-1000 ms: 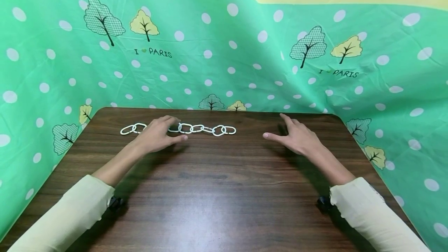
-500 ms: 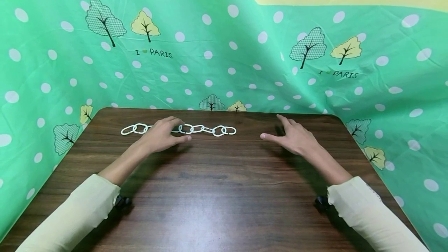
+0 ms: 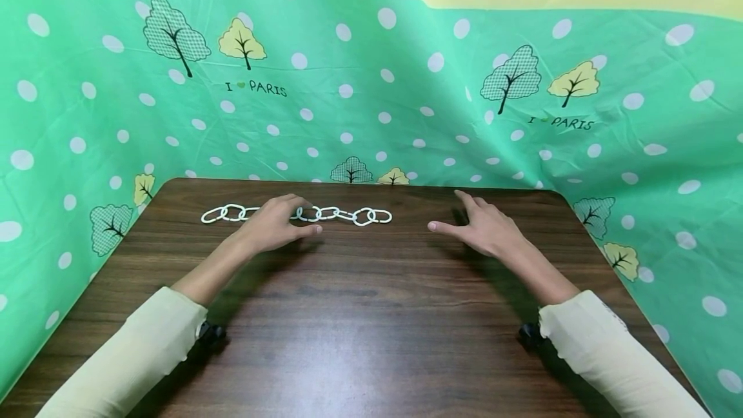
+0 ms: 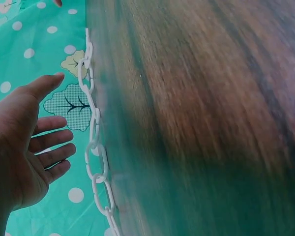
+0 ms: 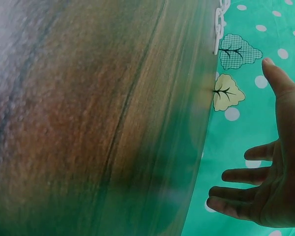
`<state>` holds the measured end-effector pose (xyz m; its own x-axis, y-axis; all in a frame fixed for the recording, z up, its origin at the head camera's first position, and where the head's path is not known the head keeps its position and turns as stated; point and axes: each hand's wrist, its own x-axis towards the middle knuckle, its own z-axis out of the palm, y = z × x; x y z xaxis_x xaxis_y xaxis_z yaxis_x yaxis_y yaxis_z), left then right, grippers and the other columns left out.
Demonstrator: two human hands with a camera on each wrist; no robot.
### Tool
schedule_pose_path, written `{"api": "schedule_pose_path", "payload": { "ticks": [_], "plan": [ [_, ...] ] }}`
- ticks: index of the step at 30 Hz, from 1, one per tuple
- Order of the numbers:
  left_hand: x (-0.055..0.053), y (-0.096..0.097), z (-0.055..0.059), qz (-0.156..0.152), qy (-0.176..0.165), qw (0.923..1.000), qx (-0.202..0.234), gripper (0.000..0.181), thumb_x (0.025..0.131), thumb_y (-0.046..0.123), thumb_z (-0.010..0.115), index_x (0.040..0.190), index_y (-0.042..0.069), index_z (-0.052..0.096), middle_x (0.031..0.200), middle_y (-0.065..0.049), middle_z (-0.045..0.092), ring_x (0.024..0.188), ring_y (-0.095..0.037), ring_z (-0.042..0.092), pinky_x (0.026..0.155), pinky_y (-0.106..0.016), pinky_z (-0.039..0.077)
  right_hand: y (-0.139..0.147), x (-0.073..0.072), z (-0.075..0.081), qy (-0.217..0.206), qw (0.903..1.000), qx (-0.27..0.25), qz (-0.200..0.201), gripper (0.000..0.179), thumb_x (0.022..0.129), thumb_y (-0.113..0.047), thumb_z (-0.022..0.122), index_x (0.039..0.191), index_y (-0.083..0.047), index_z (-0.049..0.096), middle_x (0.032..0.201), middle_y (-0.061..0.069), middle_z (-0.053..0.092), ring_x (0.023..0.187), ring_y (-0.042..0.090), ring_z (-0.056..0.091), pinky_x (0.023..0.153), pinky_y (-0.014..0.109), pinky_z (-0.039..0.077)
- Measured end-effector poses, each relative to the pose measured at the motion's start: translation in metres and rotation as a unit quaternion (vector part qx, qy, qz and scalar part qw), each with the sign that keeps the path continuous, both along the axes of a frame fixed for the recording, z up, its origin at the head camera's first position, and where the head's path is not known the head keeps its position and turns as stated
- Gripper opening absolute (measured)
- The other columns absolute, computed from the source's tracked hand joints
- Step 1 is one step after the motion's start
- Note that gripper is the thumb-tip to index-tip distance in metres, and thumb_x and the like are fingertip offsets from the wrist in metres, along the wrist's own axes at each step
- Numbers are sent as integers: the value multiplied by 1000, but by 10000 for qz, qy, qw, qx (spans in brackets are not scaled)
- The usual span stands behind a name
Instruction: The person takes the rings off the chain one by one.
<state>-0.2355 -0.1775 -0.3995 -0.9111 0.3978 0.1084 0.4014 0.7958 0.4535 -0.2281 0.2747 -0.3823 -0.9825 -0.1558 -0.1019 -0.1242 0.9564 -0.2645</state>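
A white chain (image 3: 362, 217) of several links lies stretched out from left to right near the table's far edge. Over its left-middle part hovers my left hand (image 3: 274, 224), hiding some links in the head view. The left wrist view shows that hand (image 4: 24, 142) apart from the chain (image 4: 96, 132), thumb spread and fingers relaxed, holding nothing. My right hand (image 3: 484, 228) is above the table, to the right of the chain's end, its thumb and fingers apart. In the right wrist view its palm (image 5: 280, 167) holds nothing, and the chain's end (image 5: 218, 37) shows near the top.
The dark wooden table (image 3: 360, 315) has rounded far corners. Behind and beside it hangs a green cloth (image 3: 325, 69) with white dots and printed trees. Black wrist cameras, such as the left one (image 3: 211, 335), sit below the sleeve cuffs.
Both hands have drifted a little inward: the left hand to the right along the chain, the right hand to the left. The chain lies as before.
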Motion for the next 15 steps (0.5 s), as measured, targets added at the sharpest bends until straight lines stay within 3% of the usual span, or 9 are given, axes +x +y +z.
{"api": "schedule_pose_path", "payload": {
  "ticks": [15],
  "plan": [
    [-2,8,2,-86,-94,9999,50,63,102,44,84,143,-2,71,143,-21,76,139,-44,68,120,-63,53,-5,-2,-4,65,10000,-58,34,129,91,-99,54,180,-10,24,176,33,39,158,58,45,116,82,45]
  ]
}}
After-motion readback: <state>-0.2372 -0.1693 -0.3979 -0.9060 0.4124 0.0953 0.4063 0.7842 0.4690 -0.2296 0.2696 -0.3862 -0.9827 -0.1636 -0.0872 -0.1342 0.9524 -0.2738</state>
